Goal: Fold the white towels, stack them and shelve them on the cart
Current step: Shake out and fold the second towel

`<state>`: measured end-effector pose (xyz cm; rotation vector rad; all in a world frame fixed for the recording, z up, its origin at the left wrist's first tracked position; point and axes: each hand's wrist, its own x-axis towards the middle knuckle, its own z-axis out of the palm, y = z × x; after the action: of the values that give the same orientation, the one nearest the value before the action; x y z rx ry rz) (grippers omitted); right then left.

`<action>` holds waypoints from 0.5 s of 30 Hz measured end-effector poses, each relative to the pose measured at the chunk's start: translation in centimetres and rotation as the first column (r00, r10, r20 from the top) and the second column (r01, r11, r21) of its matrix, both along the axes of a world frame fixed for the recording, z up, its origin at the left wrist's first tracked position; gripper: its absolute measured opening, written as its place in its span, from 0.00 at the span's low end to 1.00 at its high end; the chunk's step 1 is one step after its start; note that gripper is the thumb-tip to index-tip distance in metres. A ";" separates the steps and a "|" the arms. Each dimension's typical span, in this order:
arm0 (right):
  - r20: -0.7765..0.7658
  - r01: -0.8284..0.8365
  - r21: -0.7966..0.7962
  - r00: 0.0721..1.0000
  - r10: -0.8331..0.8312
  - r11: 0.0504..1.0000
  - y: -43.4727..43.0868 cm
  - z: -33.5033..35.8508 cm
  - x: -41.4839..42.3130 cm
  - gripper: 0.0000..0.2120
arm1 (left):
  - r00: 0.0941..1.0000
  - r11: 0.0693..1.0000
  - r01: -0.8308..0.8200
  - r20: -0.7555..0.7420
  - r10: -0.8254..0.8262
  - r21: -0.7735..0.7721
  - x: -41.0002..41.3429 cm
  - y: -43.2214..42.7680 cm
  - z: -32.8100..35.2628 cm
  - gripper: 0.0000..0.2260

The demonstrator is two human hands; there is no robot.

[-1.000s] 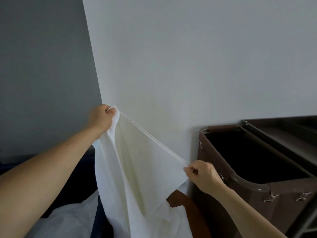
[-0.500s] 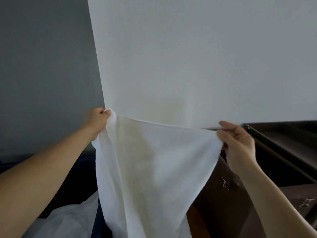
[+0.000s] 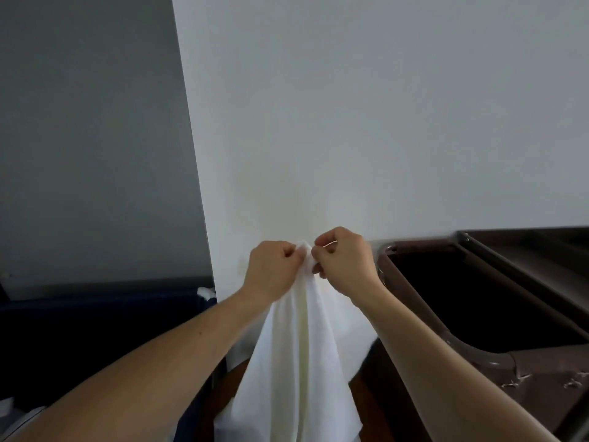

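A white towel (image 3: 296,362) hangs folded lengthwise in front of me, its two top corners brought together. My left hand (image 3: 274,269) pinches one corner and my right hand (image 3: 345,260) pinches the other, knuckles nearly touching at chest height before the white wall. The towel's lower end falls out of view at the bottom. The brown cart (image 3: 478,371) stands to the right, its dark open bin beside my right forearm.
A dark blue piece of furniture (image 3: 111,330) fills the lower left, with a bit of white cloth (image 3: 205,293) at its back corner. A white wall corner (image 3: 197,186) runs down behind my hands. Brown wood (image 3: 363,406) shows below the towel.
My hands held the towel's top edge spread wide; they have come together in the middle, so the towel now hangs doubled. My view has shifted slightly right.
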<state>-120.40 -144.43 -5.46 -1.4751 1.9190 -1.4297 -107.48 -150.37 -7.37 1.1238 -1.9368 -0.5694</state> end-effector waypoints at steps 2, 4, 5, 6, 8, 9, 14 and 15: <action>0.032 -0.023 0.039 0.999 0.022 0.999 0.0 -0.1 0.2 0.04 | 0.999 0.998 0.015 0.042 -0.012 -0.060 -0.1 0.4 -0.8 0.22; 0.058 -0.047 0.077 0.997 0.042 0.996 0.0 -0.3 0.2 0.05 | 0.995 0.994 0.040 0.092 -0.031 -0.098 -0.2 0.7 -1.5 0.22; 0.072 -0.062 0.095 0.996 0.055 0.994 0.0 -0.5 0.1 0.07 | 0.992 0.992 0.049 0.120 -0.034 -0.119 -0.2 0.9 -1.8 0.22; 0.086 -0.076 0.110 0.994 0.066 0.991 -0.1 -0.7 0.0 0.08 | 0.989 0.988 0.056 0.145 -0.035 -0.143 -0.2 1.1 -2.0 0.21; 0.129 -0.098 0.133 0.988 0.081 0.986 -0.3 -1.0 -0.4 0.12 | 0.981 0.979 0.061 0.190 -0.023 -0.193 -0.3 1.5 -2.3 0.21; 0.150 -0.111 0.146 0.985 0.089 0.983 -0.3 -1.1 -0.6 0.14 | 0.975 0.975 0.068 0.219 -0.021 -0.210 -0.3 1.8 -2.2 0.20; 0.199 -0.173 0.198 0.971 0.134 0.965 -0.4 -1.1 -0.9 0.24 | 0.929 0.959 0.159 0.365 -0.064 -0.236 -0.1 2.5 -2.1 0.17; 0.195 -0.183 0.198 0.970 0.144 0.963 -0.3 -1.0 -0.8 0.25 | 0.919 0.953 0.183 0.387 -0.078 -0.243 0.0 2.5 -2.2 0.15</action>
<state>-121.23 -144.72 -6.47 -1.3238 1.7362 -1.1963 -107.49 -147.91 -9.61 0.9779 -2.3486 -0.1472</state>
